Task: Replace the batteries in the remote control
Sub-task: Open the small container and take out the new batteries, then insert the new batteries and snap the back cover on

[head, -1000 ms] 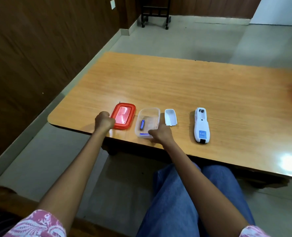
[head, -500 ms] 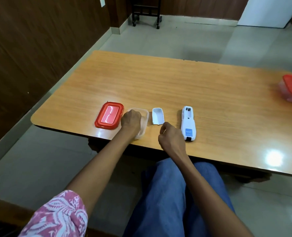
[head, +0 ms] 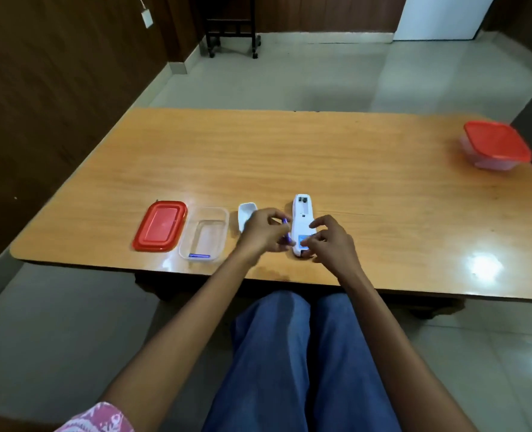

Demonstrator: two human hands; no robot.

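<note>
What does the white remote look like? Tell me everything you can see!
The remote control is long, rounded and white, plastic by its look. It lies flat on the wooden table, back up. Its battery slot at the far end is open, with no battery showing inside. A blue label sits near the close end, whose tip is dark. The right hand has fingers over that end; whether they grip is unclear.

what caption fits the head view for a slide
Left hand pinches a battery beside the open remote; a second battery lies in the clear tub.
</note>
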